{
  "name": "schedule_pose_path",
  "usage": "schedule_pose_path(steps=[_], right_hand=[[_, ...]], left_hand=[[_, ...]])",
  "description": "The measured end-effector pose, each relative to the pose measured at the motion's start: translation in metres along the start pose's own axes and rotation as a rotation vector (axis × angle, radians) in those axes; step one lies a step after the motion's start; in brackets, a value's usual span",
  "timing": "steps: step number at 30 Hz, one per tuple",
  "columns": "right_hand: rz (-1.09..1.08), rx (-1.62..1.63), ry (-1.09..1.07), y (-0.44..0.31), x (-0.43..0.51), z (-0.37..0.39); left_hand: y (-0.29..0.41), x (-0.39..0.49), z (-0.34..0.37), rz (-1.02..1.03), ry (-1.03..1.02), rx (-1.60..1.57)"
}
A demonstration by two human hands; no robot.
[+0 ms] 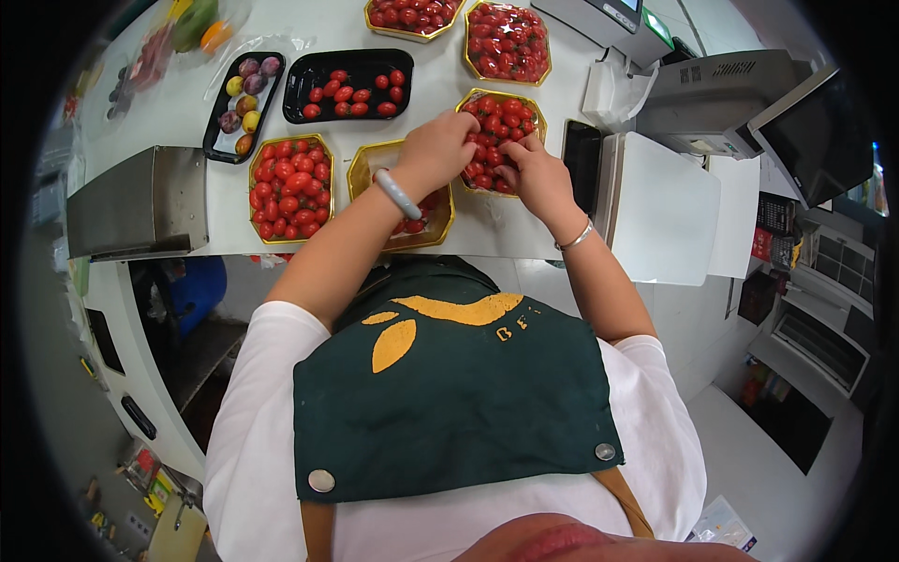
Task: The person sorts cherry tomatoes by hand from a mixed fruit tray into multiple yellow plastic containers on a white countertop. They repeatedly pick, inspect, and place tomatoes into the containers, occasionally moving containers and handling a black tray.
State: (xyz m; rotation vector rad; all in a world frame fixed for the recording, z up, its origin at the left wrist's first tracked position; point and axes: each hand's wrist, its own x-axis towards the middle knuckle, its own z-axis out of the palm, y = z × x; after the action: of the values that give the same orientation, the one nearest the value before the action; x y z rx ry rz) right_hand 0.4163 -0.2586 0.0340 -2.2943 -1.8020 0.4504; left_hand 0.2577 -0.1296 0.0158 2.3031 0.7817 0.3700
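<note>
A gold-rimmed clear tray of cherry tomatoes [495, 130] sits on the white counter in front of me. My left hand [439, 151] reaches over its left edge, fingers curled down at the tomatoes; whether they pinch one is hidden. From the right, my right hand [539, 175] touches the tomatoes with thumb and fingers apart. Under my left forearm lies another gold tray [365, 160], partly hidden, with some tomatoes at its near end. To the left stands a gold tray heaped with cherry tomatoes [291, 186].
A black tray [298, 81] holds several loose tomatoes; a narrower black tray [214, 133] holds plums. Two filled tomato trays, one film-wrapped [507, 42], stand farther back. On the right are a dark phone-like slab [581, 165], a white scale plate [664, 211] and a monitor [832, 133]. A metal housing [133, 204] stands left.
</note>
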Motion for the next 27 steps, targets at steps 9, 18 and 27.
schedule_pose_path(steps=[9, 18, 27], right_hand=[[-0.074, -0.027, 0.083, -0.004, -0.004, 0.007], [0.014, 0.373, 0.246, -0.012, 0.003, 0.002], [-0.232, 0.603, -0.055, -0.101, -0.002, 0.043]], left_hand=[[-0.038, -0.074, -0.049, -0.532, -0.088, -0.564], [-0.037, -0.101, -0.07, -0.575, 0.0, -0.512], [-0.048, -0.104, -0.069, -0.505, 0.129, -0.433]])
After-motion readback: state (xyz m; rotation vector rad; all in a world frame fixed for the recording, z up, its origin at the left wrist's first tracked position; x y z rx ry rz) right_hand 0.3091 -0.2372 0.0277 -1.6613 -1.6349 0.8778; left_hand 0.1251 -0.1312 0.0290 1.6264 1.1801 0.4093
